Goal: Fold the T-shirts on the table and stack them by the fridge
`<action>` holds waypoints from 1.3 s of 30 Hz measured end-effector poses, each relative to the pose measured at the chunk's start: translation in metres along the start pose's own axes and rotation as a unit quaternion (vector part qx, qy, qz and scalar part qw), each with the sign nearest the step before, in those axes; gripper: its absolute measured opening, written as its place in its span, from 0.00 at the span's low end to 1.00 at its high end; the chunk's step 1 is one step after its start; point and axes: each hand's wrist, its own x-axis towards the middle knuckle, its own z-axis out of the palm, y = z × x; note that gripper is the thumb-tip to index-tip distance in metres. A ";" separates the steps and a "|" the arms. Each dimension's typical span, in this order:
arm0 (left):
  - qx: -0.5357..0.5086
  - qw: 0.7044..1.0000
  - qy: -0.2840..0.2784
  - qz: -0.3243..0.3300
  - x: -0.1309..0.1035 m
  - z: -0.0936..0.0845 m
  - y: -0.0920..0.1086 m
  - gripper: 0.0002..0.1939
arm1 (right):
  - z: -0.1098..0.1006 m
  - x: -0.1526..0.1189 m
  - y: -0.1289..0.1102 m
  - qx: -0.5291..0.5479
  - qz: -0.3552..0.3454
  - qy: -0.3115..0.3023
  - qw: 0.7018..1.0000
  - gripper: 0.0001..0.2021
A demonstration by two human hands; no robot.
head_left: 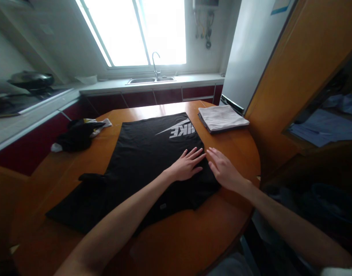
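A black T-shirt (144,153) with a white logo lies spread on the wooden table (176,245), its right side folded inward. My left hand (187,165) rests flat on the shirt near its right edge, fingers spread, holding nothing. Right beside it, my right hand (223,168) lies at that edge, partly over the cloth, with its fingers stretched out and nothing in them. One sleeve of the shirt reaches out toward the table's lower left.
Folded white and dark cloths (223,118) are stacked at the table's back right. A crumpled dark heap of clothing (75,136) lies at the back left. Beyond stand a counter with a sink (143,80), a stove with a pan (30,79) and a fridge (245,53).
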 end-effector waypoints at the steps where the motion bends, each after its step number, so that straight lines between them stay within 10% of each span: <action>1: -0.001 1.000 -0.012 -0.003 -0.001 0.003 -0.003 0.32 | 0.001 -0.020 -0.002 -0.005 -0.003 -0.022 1.000 0.30; 7: 0.006 1.000 -0.019 -0.016 -0.003 0.003 -0.003 0.30 | -0.003 -0.075 0.004 -0.042 -0.006 -0.080 0.996 0.39; 35: -0.002 0.999 -0.036 -0.039 -0.002 -0.004 0.005 0.31 | -0.022 -0.089 -0.022 -0.081 -0.035 -0.223 0.971 0.39; 39: -0.030 0.999 -0.010 -0.039 -0.002 -0.008 0.007 0.31 | -0.029 -0.070 -0.018 -0.020 0.000 -0.169 0.985 0.33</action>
